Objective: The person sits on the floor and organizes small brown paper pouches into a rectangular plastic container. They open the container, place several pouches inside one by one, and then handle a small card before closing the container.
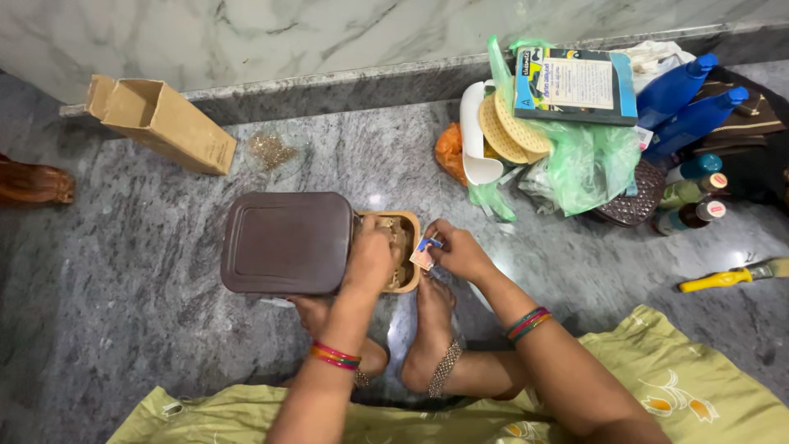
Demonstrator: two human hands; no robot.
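A tan plastic box [411,220] stands on the grey stone floor in front of my feet. Its brown lid [286,242] lies over the box's left part, leaving the right end uncovered. My left hand [370,256] reaches into that uncovered end, fingers down among brownish contents. My right hand [459,251] is just right of the box and pinches a small card or packet [423,253] with blue and pink print, held at the box's rim.
An open cardboard carton [160,123] lies at the back left. At the back right are a green plastic bag [588,164], a white holder with round wafers [503,127], a booklet [575,86] and blue bottles [686,103]. A yellow-handled brush [727,278] lies right.
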